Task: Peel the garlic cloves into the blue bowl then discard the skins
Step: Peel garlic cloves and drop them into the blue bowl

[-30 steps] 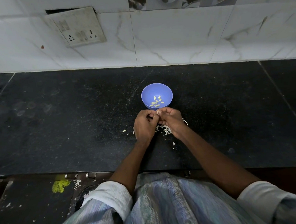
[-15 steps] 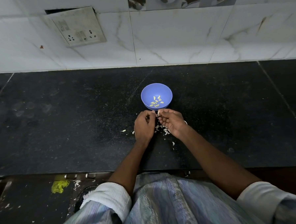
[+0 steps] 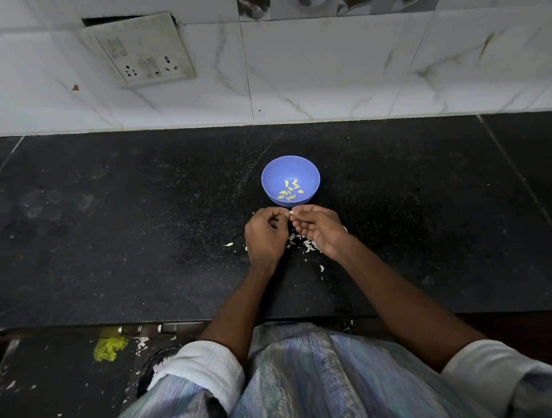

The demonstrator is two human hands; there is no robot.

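Observation:
The blue bowl (image 3: 308, 172) stands on the black counter (image 3: 109, 233) and holds several pale peeled cloves (image 3: 290, 190). Just in front of its near rim my left hand (image 3: 265, 236) and my right hand (image 3: 320, 229) meet fingertip to fingertip. Both pinch one small garlic clove (image 3: 290, 213), of which only a pale speck shows between the fingers. White garlic skins (image 3: 307, 244) lie scattered on the counter under and beside my right hand.
A loose clove or skin piece (image 3: 228, 244) lies left of my left hand. The tiled wall (image 3: 325, 78) with a socket plate (image 3: 141, 51) rises behind the counter. A yellow scrap (image 3: 109, 348) lies on the floor below the counter's front edge.
My hands have shifted slightly; the right hand's fingers have opened out a little while the fingertips stay together on the clove. The bowl has not moved.

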